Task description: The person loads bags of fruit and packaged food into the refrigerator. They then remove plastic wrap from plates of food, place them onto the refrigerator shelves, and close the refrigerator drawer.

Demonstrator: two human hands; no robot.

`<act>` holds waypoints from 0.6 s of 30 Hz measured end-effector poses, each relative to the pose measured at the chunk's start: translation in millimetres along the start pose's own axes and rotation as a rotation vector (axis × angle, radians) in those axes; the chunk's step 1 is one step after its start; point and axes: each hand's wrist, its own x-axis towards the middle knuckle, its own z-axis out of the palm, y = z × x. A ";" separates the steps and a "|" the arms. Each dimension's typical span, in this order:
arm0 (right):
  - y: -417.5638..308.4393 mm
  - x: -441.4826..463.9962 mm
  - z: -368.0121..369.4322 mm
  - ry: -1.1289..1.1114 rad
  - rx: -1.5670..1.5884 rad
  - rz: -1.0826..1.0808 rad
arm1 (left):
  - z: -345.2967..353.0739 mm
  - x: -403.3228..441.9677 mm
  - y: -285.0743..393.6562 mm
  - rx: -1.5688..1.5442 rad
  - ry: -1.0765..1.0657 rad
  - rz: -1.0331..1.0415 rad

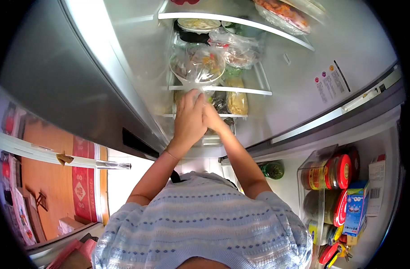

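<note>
Inside the open fridge, a bowl (198, 67) of food wrapped in a clear plastic bag stands on a shelf. Its gathered bag end (198, 86) comes toward me over the front edge of the shelf. My left hand (190, 117) is closed around that end, fingers curled at the shelf edge. Pressed against it from the right, my right hand (211, 118) is closed too, its fingertips mostly hidden behind the left hand; it appears to pinch the same plastic.
Behind the bowl sit a covered dish (198, 24) and a bagged bundle (240, 51). A yellowish package (236, 101) lies below the glass shelf (254, 91). A plate of wrapped food (283, 18) is higher up. The right door rack (310, 179) holds several red-lidded jars (344, 171).
</note>
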 end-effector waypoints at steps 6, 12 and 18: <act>7.8 -21.1 32.3 0.115 1.010 0.176 | 22.5 30.7 11.5 0.017 -0.284 -0.010; 21.5 -47.1 40.6 0.170 1.671 0.261 | 44.7 47.5 16.1 0.268 -0.433 0.010; 24.3 -21.5 10.5 0.243 1.356 0.320 | 48.8 45.3 17.5 0.296 -0.409 -0.006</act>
